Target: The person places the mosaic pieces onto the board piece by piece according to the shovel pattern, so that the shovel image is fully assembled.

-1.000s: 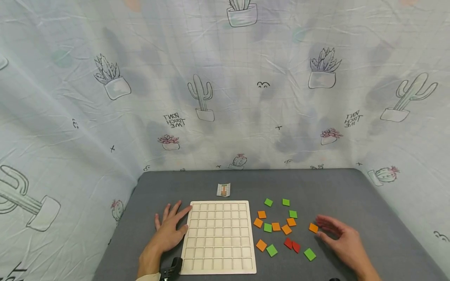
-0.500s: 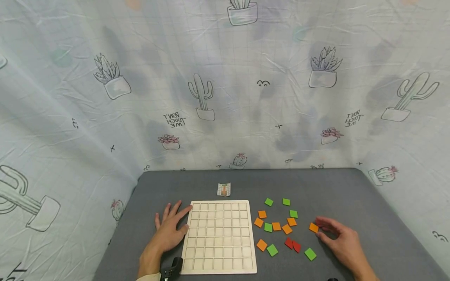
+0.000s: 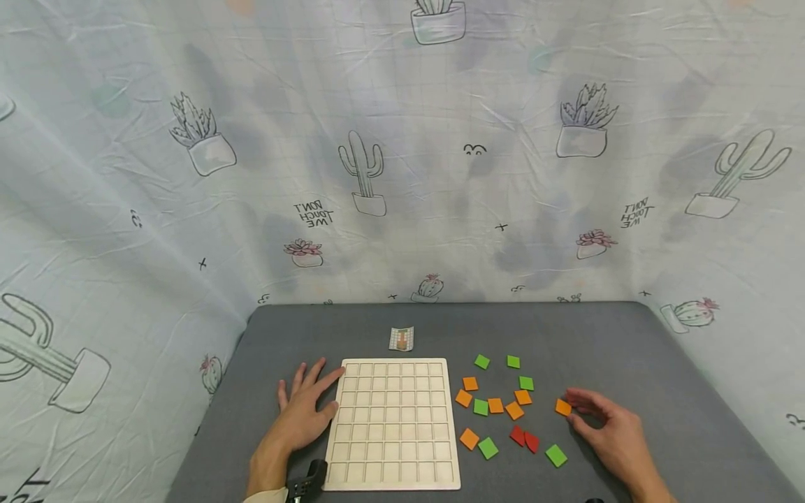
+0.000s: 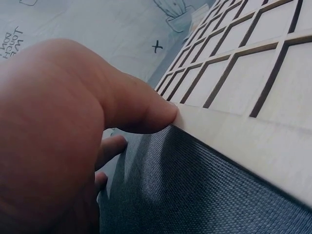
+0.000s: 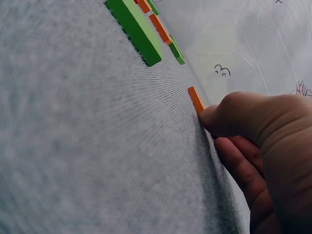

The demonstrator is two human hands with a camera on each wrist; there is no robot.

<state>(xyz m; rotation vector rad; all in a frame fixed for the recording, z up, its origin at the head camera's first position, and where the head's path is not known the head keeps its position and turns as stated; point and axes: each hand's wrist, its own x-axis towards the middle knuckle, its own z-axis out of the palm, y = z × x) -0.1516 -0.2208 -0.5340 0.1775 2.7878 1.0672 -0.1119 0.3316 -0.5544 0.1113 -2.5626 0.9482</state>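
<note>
A pale wooden grid board (image 3: 391, 425) lies flat on the grey table. My left hand (image 3: 302, 412) rests at its left edge with fingers spread; in the left wrist view the thumb (image 4: 146, 109) touches the board's rim. Over on the right, my right hand (image 3: 613, 429) pinches an orange square tile (image 3: 562, 407) between thumb and fingers. The right wrist view shows the thumb against that orange tile (image 5: 196, 100), which is at the cloth surface. Nearest to this hand is a green tile (image 3: 556, 456).
Between board and right hand lie several loose tiles: orange ones such as this tile (image 3: 469, 439), green ones such as this tile (image 3: 488, 448), and two red pieces (image 3: 525, 439) side by side. A small printed card (image 3: 401, 339) lies behind the board. A patterned curtain (image 3: 440, 175) surrounds the table.
My right thumb and fingers have closed slightly around the orange tile. My left hand and the board have stayed in place.
</note>
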